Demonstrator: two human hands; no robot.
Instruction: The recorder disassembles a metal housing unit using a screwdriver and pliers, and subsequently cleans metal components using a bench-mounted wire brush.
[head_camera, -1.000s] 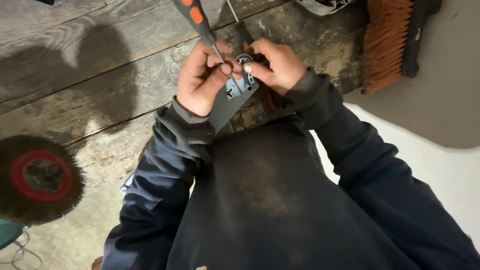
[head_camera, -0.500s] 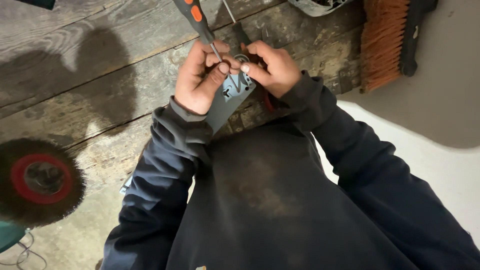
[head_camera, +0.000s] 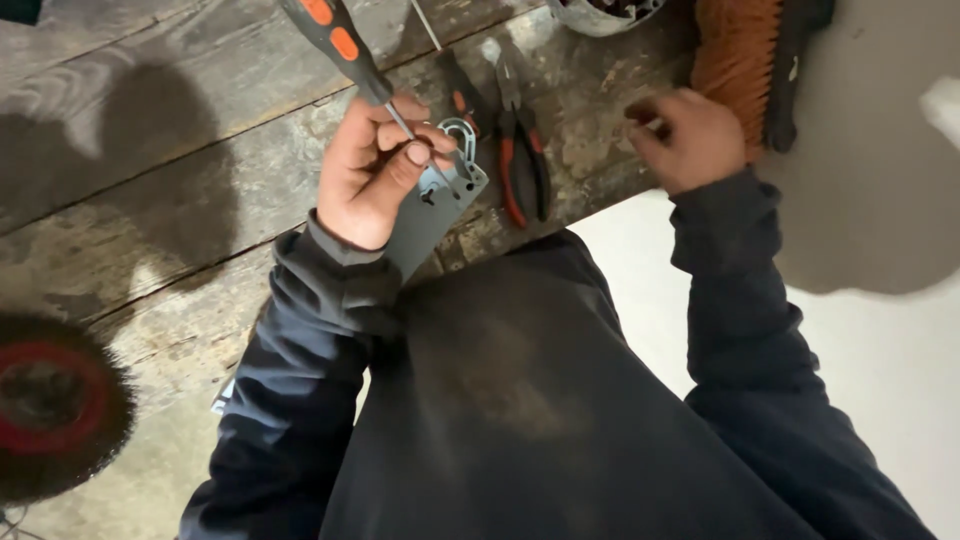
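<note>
My left hand (head_camera: 368, 170) grips a flat grey metal plate (head_camera: 432, 208) with holes and a hooked end, and also holds the shaft of a screwdriver with a black and orange handle (head_camera: 335, 40) that sticks up to the upper left. My right hand (head_camera: 688, 135) is off to the right, over the bench edge near the brush, its fingers pinched together; something small may be between them, but blur hides it. Red-handled pliers (head_camera: 520, 165) lie on the wooden bench (head_camera: 150, 160) between the two hands.
An orange-bristled brush (head_camera: 740, 60) with a dark handle lies at the top right. A round wire wheel with a red hub (head_camera: 45, 400) sits at the lower left. A pale container's rim (head_camera: 600, 15) shows at the top. Pale floor (head_camera: 880, 330) lies right of the bench.
My right hand has let go of the plate and swung away to the right. The pliers that it covered are now exposed. My left hand still holds the plate and screwdriver.
</note>
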